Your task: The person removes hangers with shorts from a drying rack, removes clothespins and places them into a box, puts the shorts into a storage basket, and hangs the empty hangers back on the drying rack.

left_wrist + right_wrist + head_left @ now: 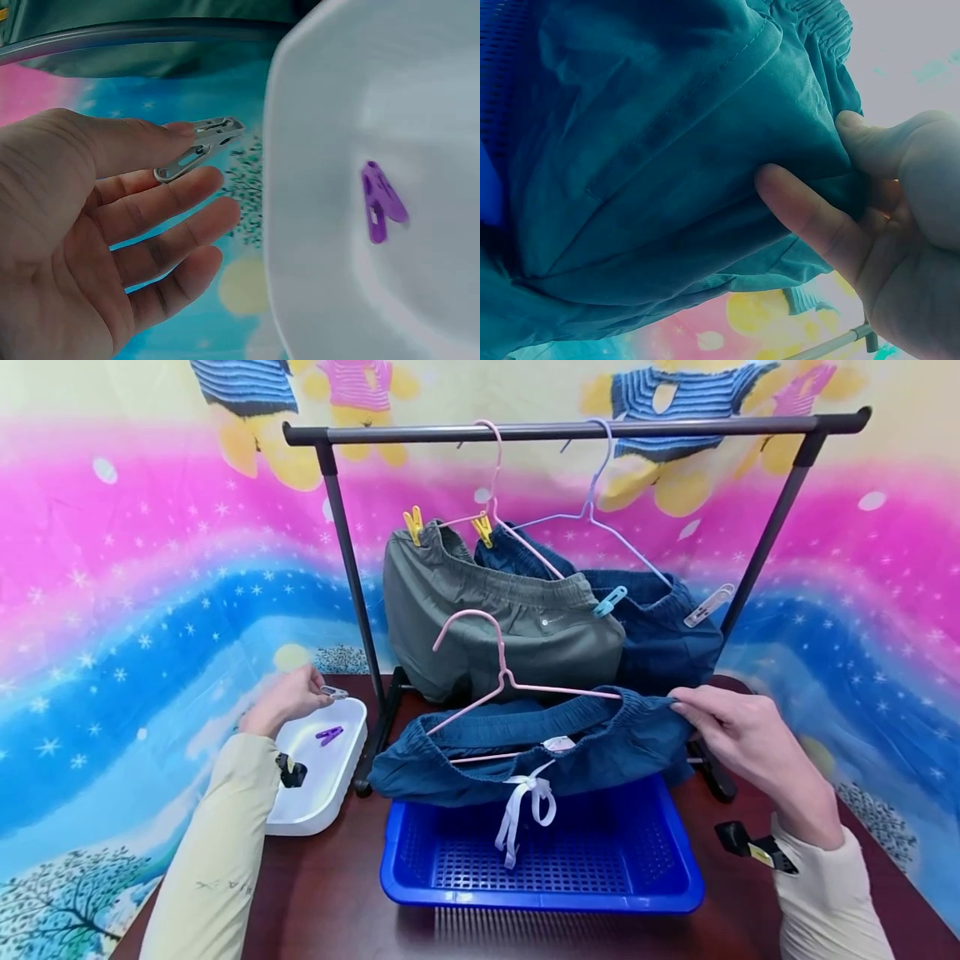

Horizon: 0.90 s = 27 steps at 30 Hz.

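Observation:
My left hand [288, 700] pinches a grey clothespin [201, 148] between thumb and index finger, over the far end of a white tray [347, 793]. Inside that tray lies a purple clothespin [329, 736]. With thumb and fingers my right hand [731, 739] grips the right end of the waistband of dark blue shorts [457, 772]. A pink hanger [504, 677] sits inside the waistband, its hook upright. White drawstrings [529, 802] hang tied at the front of the shorts. In the right wrist view the cloth [682, 172] spreads out from the fingers.
A blue basket [540, 897] stands beneath the shorts. Behind, a dark metal rack [420, 435] carries green-grey shorts [450, 610] and other navy shorts [667, 643] on hangers, held by clothespins [413, 525]. A printed cloth backdrop [75, 635] surrounds the brown table [322, 893].

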### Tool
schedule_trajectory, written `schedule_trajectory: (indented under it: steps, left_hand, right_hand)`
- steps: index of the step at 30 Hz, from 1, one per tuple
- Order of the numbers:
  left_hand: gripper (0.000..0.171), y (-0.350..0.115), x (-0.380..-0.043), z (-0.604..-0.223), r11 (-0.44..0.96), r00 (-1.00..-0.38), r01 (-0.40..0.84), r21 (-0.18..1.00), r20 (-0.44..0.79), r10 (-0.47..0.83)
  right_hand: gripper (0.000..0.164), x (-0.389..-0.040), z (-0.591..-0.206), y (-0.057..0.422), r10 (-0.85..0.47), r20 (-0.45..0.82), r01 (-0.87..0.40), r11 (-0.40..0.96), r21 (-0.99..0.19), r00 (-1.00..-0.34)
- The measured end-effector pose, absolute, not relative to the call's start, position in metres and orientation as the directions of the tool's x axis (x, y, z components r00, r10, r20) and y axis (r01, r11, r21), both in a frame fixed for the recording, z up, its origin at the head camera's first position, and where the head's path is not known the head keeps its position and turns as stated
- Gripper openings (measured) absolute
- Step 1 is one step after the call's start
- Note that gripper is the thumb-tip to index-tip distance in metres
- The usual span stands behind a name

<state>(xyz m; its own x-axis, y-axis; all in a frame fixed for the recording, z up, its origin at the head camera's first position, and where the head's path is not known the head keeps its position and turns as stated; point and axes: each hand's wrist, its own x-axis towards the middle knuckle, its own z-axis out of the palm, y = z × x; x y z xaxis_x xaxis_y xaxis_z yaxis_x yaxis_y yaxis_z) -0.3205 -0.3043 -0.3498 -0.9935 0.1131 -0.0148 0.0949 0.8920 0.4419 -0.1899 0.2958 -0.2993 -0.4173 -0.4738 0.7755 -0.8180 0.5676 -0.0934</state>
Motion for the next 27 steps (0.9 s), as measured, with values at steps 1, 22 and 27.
schedule_trajectory:
  steps: [1, 22, 27]
  left_hand:
    - [0.032, -0.304, -0.323, -0.351, 0.897, -0.993, 0.093, 0.432, -0.025, 0.114]
    - [0.027, -0.298, -0.32, -0.377, 0.945, -0.923, 0.029, 0.326, -0.354, 0.151]
    - [0.027, -0.296, -0.318, -0.379, 0.947, -0.917, 0.026, 0.319, -0.37, 0.15]
  right_hand:
    - [0.023, -0.19, -0.3, 0.296, -0.474, 0.776, -0.819, 0.566, -0.094, -0.417]
    - [0.02, -0.187, -0.3, 0.297, -0.465, 0.764, -0.801, 0.588, -0.11, -0.446]
    - [0.021, -0.188, -0.3, 0.297, -0.467, 0.763, -0.8, 0.59, -0.108, -0.447]
